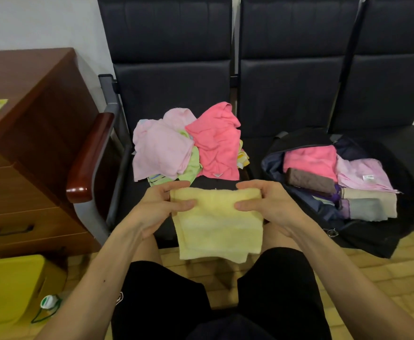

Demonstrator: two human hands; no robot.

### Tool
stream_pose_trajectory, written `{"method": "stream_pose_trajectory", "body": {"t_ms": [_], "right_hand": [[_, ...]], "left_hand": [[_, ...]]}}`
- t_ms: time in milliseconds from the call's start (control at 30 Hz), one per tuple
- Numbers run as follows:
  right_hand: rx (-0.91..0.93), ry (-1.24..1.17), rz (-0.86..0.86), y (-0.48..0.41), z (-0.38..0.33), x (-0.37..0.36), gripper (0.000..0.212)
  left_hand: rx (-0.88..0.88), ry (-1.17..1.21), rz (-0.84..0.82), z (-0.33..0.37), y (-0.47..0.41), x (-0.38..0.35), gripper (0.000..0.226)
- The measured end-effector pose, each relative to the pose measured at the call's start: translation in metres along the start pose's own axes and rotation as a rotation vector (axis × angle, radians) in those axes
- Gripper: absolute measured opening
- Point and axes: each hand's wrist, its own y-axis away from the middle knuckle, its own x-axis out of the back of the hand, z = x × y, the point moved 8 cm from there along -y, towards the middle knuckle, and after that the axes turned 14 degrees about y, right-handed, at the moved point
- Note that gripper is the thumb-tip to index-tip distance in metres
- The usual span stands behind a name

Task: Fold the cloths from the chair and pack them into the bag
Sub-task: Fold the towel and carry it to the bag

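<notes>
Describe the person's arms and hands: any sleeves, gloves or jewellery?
No gloves, rings or watch show on the left hand or right hand, and no sleeves as far up as the view reaches. The left forearm has a small dark spot. Black shorts carry a small white logo.

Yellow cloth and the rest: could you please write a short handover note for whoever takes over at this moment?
Hands: the left hand and right hand each pinch a top corner of the yellow cloth, which hangs between the knees.
Done: several folded cloths lie in the open bag on the next seat.
Left: finish folding this one and pack it, then fold and pack the pile on the chair.
</notes>
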Motion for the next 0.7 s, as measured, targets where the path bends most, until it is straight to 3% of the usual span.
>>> {"method": "stream_pose_trajectory", "body": {"t_ms": [300, 533, 700], "right_hand": [[0.205, 0.508, 0.229, -0.003, -0.02, 0.014, 0.06], [0.218, 0.789, 0.34, -0.005, -0.017, 0.011, 0.042], [0.235, 0.862, 0.38, -0.005, -0.019, 0.008, 0.03]], "left_hand": [[-0.196, -0.303, 0.055, 0.02, -0.015, 0.003, 0.055], [-0.317, -0.696, 0.103, 0.031, -0.013, -0.008, 0.045], [-0.391, -0.805, 0.147, 0.036, -0.01, -0.015, 0.034]]}}
